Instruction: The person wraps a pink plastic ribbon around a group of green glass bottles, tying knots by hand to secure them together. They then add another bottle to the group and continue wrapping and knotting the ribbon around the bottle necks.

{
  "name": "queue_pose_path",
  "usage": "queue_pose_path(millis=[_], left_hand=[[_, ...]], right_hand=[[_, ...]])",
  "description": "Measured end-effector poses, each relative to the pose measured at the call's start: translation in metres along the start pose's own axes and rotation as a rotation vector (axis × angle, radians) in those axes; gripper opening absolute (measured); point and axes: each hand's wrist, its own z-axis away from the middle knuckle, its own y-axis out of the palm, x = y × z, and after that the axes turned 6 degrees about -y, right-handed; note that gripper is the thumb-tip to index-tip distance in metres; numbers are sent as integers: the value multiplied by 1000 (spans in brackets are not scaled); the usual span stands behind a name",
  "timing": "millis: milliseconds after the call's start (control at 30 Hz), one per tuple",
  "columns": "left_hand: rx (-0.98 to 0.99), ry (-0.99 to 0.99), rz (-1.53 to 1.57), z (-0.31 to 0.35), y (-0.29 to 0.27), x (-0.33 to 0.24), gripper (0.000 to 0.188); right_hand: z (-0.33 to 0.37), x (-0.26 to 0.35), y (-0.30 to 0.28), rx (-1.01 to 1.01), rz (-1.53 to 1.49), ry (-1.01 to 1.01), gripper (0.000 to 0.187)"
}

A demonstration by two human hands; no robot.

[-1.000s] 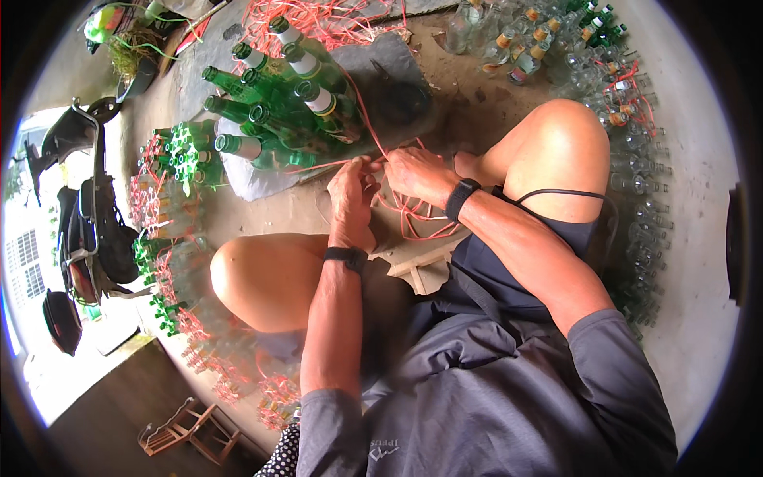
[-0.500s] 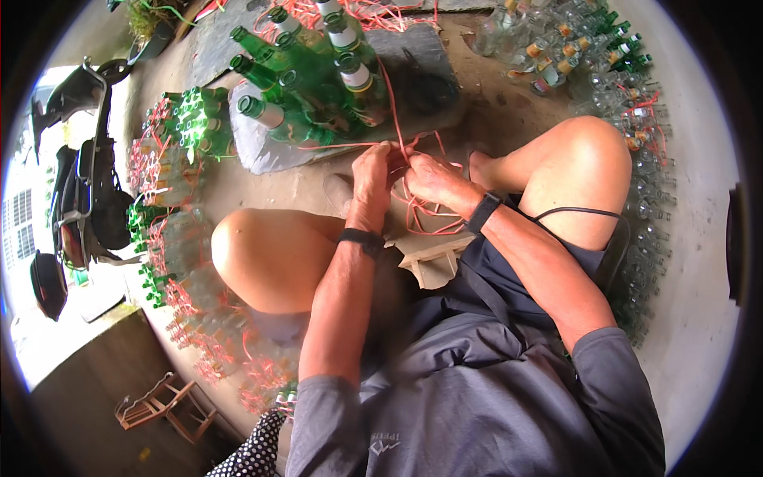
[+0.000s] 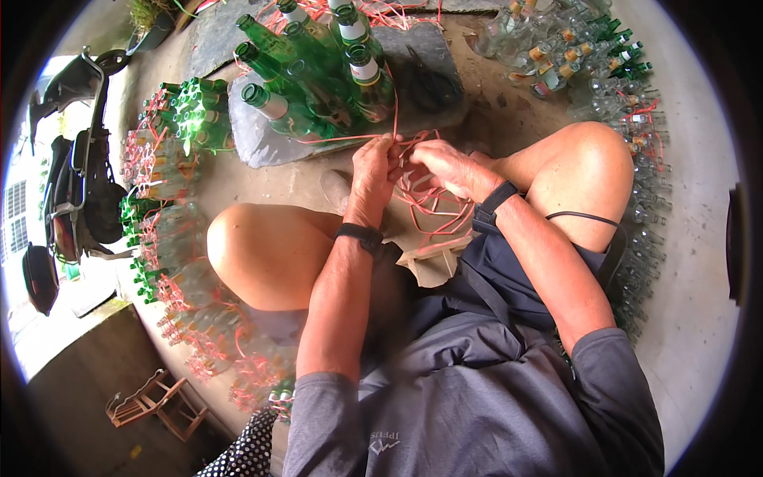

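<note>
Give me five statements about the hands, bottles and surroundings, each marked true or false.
1. Green glass bottles stand on a flat grey stone slab. True.
2. The left hand grips a bottle neck. False: the left hand pinches a thin pinkish-red cord.
3. Black wristbands circle both wrists. True.
4. The black motorbike with metal rails stands at the person's right. False: the motorbike is at the person's left.
5. Many clear glass bottles are gathered along the person's right side. True.
</note>
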Motion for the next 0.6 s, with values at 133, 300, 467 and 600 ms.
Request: queue_pose_path(millis=[133, 300, 467, 600], left_hand=[[-5, -28, 4, 3, 9, 0, 16], [-5, -68, 46, -1, -1, 0, 17], [-49, -51, 24, -1, 1, 4, 14], [-96, -1, 26, -1, -1, 2, 11]], right_hand=[[-10, -4, -7, -83, -374, -4, 22], [-17, -8, 6, -242, -447, -88, 11], [-23, -19, 7, -333, -361, -73, 13], [-25, -20, 6, -477, -202, -150, 16]])
